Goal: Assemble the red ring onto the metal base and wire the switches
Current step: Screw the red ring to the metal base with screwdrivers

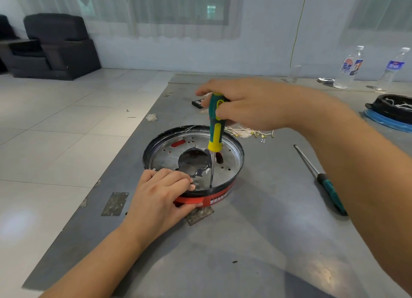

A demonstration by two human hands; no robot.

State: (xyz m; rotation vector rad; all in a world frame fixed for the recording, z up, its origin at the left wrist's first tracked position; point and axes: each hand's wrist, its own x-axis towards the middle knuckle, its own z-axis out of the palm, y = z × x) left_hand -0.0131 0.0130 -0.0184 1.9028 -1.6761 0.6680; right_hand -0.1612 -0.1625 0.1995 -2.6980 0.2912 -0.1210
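Observation:
A round metal base [231, 161] with a black rim lies on the grey table, its shiny perforated plate facing up with a large hole in the middle. The red ring [219, 194] shows under the rim at the near side. My left hand [159, 199] grips the near edge of the base and ring, fingers curled over the rim. My right hand [247, 103] holds a green-and-yellow screwdriver [215, 130] upright by its handle top. Its tip stands on the plate near the front rim.
A second screwdriver [321, 179] lies on the table to the right. Small wires and terminals [249, 132] sit behind the base, with a dark bit box [198, 102] beyond. Another black part on a blue ring [392, 112] and two water bottles [350, 68] stand far right. The table's left edge drops to the tiled floor.

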